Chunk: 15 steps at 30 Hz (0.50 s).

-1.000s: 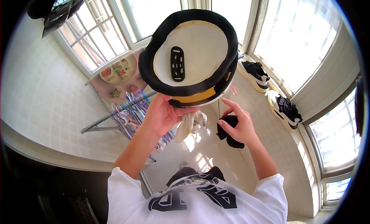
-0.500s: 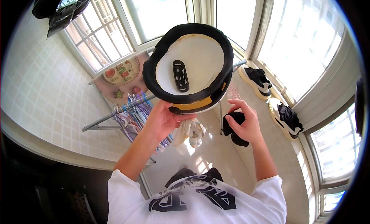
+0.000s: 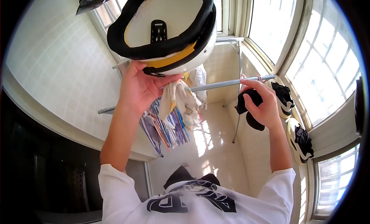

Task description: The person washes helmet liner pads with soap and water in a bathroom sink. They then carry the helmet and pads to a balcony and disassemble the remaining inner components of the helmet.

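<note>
A white helmet (image 3: 175,48) is tilted with its hollow side toward me, a thick black padded rim running round the opening. A yellow band shows beneath the rim, and a slotted black piece (image 3: 158,31) sits inside. My left hand (image 3: 140,87) grips the helmet's lower edge and also has a pale, stained cloth (image 3: 185,104) hanging from it. Lower and to the right, my right hand (image 3: 266,106) is closed around a soft black piece (image 3: 252,100) that looks like padding. Part of that piece dangles below the fingers.
A metal drying rack bar (image 3: 227,83) crosses behind the hands, with several hangers (image 3: 169,125) on it. Black-and-white shoes (image 3: 298,141) stand along the window ledge at right. Another dark helmet (image 3: 96,0) is at the upper left.
The helmet has moved up and left in view and tilted, showing more of its shell. My right hand, still holding the black piece, appears farther right and higher. The view itself has shifted.
</note>
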Motion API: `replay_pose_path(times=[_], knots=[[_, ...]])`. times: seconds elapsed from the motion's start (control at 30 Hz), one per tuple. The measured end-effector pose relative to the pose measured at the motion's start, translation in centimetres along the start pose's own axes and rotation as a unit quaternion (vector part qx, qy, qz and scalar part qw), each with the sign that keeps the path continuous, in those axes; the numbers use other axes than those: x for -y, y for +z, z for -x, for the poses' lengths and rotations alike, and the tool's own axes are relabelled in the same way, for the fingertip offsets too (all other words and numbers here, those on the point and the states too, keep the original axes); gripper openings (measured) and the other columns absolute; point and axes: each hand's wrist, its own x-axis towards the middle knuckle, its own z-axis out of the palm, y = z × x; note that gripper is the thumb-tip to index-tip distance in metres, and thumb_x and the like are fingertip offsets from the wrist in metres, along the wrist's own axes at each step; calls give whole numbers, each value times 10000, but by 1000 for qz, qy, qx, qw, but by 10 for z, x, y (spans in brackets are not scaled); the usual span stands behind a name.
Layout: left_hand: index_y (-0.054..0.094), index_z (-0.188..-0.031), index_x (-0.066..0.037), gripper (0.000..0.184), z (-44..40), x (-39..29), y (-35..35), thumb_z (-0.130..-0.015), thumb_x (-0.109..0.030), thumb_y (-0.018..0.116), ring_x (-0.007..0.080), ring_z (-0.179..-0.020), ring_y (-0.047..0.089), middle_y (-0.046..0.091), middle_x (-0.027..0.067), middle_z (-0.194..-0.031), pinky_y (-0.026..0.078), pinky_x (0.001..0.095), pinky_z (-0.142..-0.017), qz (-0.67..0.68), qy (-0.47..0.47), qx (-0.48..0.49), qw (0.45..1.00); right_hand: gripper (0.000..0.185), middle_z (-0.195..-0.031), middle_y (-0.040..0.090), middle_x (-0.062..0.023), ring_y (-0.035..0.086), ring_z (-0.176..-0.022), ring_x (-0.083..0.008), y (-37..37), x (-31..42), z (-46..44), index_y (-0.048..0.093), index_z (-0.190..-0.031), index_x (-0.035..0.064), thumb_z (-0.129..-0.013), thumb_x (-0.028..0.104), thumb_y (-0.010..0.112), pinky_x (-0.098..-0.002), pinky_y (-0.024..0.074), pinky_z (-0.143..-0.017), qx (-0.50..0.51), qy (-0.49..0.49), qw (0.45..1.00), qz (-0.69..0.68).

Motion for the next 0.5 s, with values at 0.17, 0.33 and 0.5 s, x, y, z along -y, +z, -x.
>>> replay_pose_path(times=[0.17,0.33,0.5], knots=[[370,-1445,-5,591,-19,-63,-45,-968,-344,445,452,-1124,652,602,242,-1323,448,628,-1006,-8,34,-34,999,251,-836,682,-79,675,-739,-222,31,9,-51,704,-1043,72,-812,17,622,-300,530,-712,27,19,999,9],[387,-1459,-44,572,-51,-103,-126,-967,-324,470,490,-1197,592,556,197,-1401,448,607,-1043,-9,51,-59,997,239,-796,698,-79,684,-713,-234,86,13,-100,719,-1051,119,-815,132,680,-316,531,-676,56,31,994,87],[385,-1417,-25,535,-88,-119,-230,-940,-258,455,515,-1117,627,590,203,-1342,449,599,-1049,11,28,-114,993,349,-788,706,-78,679,-694,-247,164,34,-167,703,-1142,163,-811,257,762,-334,526,-653,100,58,984,136]])
